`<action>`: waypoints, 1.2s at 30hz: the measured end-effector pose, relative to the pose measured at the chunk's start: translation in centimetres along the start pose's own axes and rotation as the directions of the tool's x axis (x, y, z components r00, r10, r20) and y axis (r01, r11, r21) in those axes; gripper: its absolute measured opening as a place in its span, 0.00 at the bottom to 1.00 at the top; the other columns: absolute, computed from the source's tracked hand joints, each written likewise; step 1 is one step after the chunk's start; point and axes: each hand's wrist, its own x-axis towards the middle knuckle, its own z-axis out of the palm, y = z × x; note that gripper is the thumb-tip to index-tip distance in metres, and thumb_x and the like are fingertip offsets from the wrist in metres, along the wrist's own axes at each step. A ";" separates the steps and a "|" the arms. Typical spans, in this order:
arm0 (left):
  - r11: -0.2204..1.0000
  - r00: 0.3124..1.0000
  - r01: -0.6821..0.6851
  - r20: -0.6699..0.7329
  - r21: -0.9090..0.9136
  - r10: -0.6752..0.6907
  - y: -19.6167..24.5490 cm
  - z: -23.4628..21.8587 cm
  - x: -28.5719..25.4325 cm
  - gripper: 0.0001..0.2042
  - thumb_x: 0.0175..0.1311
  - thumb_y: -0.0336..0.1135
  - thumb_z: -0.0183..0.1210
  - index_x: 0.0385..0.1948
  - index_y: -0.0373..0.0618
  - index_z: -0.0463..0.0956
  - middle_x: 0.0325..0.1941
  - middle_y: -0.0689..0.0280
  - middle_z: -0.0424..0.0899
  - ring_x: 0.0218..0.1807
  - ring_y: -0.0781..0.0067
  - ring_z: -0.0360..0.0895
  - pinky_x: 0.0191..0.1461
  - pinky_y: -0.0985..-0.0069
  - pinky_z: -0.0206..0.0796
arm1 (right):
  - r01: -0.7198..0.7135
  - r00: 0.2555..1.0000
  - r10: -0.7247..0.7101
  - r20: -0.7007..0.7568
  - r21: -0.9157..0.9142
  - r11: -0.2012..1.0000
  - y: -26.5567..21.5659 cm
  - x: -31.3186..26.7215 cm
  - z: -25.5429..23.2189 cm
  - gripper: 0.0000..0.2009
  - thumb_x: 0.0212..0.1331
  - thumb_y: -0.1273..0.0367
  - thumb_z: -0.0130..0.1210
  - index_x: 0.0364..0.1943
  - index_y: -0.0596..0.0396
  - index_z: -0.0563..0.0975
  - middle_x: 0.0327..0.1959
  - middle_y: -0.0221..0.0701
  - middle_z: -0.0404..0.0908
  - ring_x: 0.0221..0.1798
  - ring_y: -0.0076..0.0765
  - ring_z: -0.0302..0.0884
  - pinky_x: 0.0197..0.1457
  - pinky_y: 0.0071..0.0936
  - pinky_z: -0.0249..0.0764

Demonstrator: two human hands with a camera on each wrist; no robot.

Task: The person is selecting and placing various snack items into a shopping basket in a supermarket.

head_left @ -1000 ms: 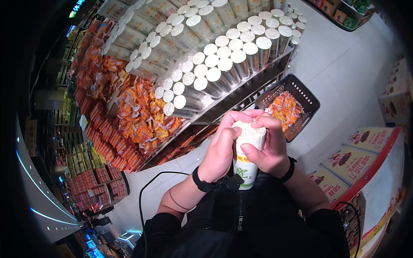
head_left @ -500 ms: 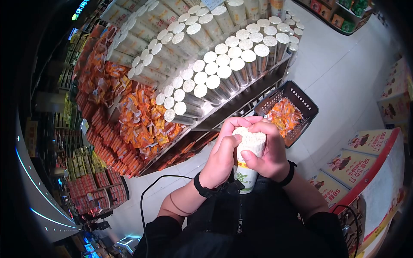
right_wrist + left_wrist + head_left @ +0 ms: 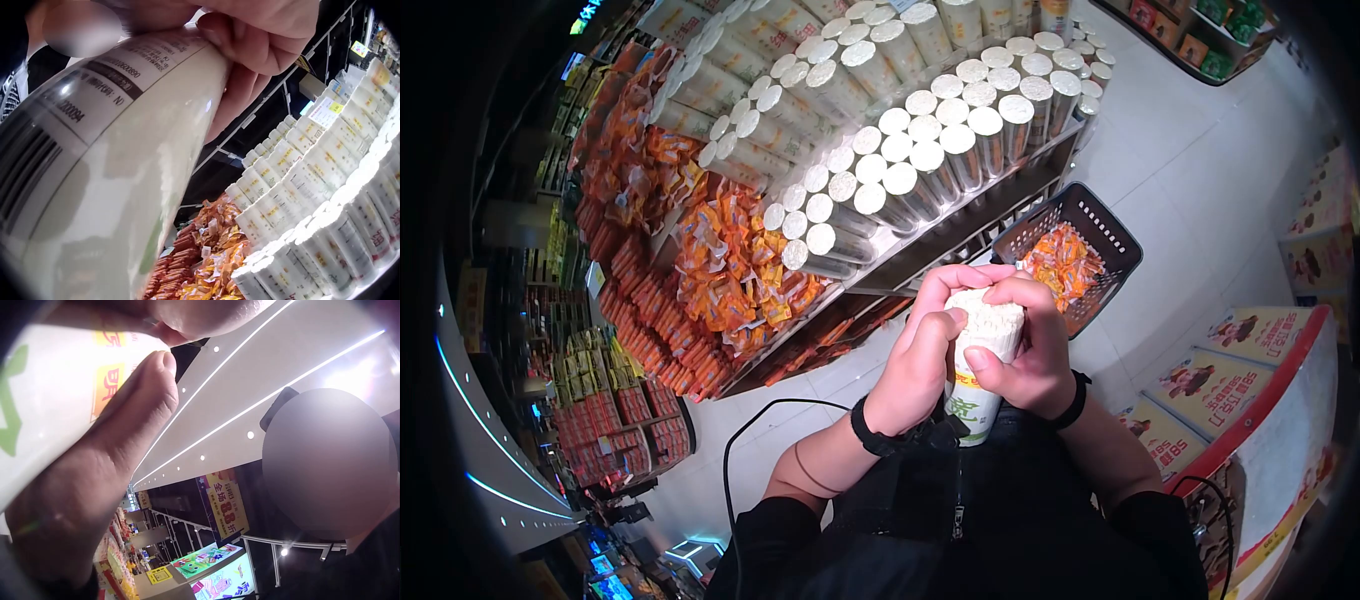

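Both hands hold a white cylindrical pack point(image 3: 972, 410), like a wrapped roll of dried noodles, upright in front of the torso. My left hand point(image 3: 910, 370) grips its left side, thumb at the upper rim. From the other side my right hand point(image 3: 1042, 365) curls round it, with the thumb across the front and fingertips at the ribbed white top. Green and yellow print shows below the hands. In the left wrist view the thumb point(image 3: 134, 425) lies along the pack's printed side point(image 3: 47, 375). A barcode label point(image 3: 37, 169) shows in the right wrist view.
Rows of similar white cylindrical packs point(image 3: 900, 180) stand on a display shelf ahead, beside heaps of orange snack packets point(image 3: 725, 260). A dark basket point(image 3: 1122, 262) holding orange packets is on the floor beyond the right hand. At right stands a red-edged display of boxes point(image 3: 1250, 400).
The head view dips and shifts slightly. Both hands stay round the pack, their fingers at its top, with almost no change in grip.
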 end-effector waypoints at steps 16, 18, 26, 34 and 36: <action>1.000 1.000 0.020 0.004 -0.005 -0.020 0.1 -0.1 -0.7 0.18 0.76 0.32 0.39 0.64 0.40 0.65 0.76 0.51 0.72 0.74 0.61 0.70 0.81 0.61 0.61 | 0.108 0.994 -0.106 0.027 -0.107 0.988 -0.2 0.9 0.0 0.26 0.55 0.67 0.70 0.57 0.55 0.72 0.48 0.41 0.78 0.50 0.44 0.80 0.55 0.40 0.75; 1.000 1.000 0.018 0.009 -0.002 -0.018 0.2 0.0 -0.7 0.18 0.76 0.32 0.39 0.64 0.40 0.65 0.76 0.51 0.72 0.74 0.61 0.70 0.81 0.61 0.61 | 0.088 0.996 -0.088 0.004 -0.086 0.992 -0.2 0.5 0.2 0.27 0.54 0.68 0.72 0.58 0.55 0.72 0.51 0.45 0.80 0.53 0.47 0.81 0.57 0.42 0.77; 1.000 1.000 0.018 0.010 -0.014 -0.018 0.4 -0.1 -1.0 0.19 0.76 0.33 0.40 0.64 0.40 0.65 0.76 0.50 0.71 0.75 0.60 0.70 0.81 0.60 0.60 | 0.036 0.999 -0.036 -0.004 -0.053 0.998 -0.4 0.0 0.5 0.30 0.52 0.70 0.74 0.59 0.55 0.72 0.56 0.51 0.82 0.58 0.53 0.84 0.61 0.45 0.81; 1.000 1.000 0.000 -0.019 0.022 0.000 0.2 -0.8 -1.3 0.20 0.74 0.36 0.42 0.64 0.40 0.67 0.75 0.48 0.72 0.74 0.55 0.73 0.79 0.57 0.65 | 0.053 0.999 -0.054 -0.006 -0.086 0.995 -0.3 0.2 1.3 0.30 0.51 0.70 0.74 0.58 0.55 0.72 0.56 0.51 0.82 0.57 0.51 0.84 0.61 0.44 0.81; 1.000 1.000 0.001 -0.019 0.020 -0.001 0.3 -0.9 -1.4 0.20 0.74 0.36 0.42 0.64 0.40 0.67 0.75 0.48 0.72 0.74 0.56 0.73 0.80 0.57 0.65 | 0.050 0.999 -0.051 -0.009 -0.090 0.995 -0.4 0.2 1.6 0.30 0.51 0.70 0.74 0.58 0.55 0.72 0.56 0.51 0.82 0.57 0.50 0.84 0.61 0.43 0.81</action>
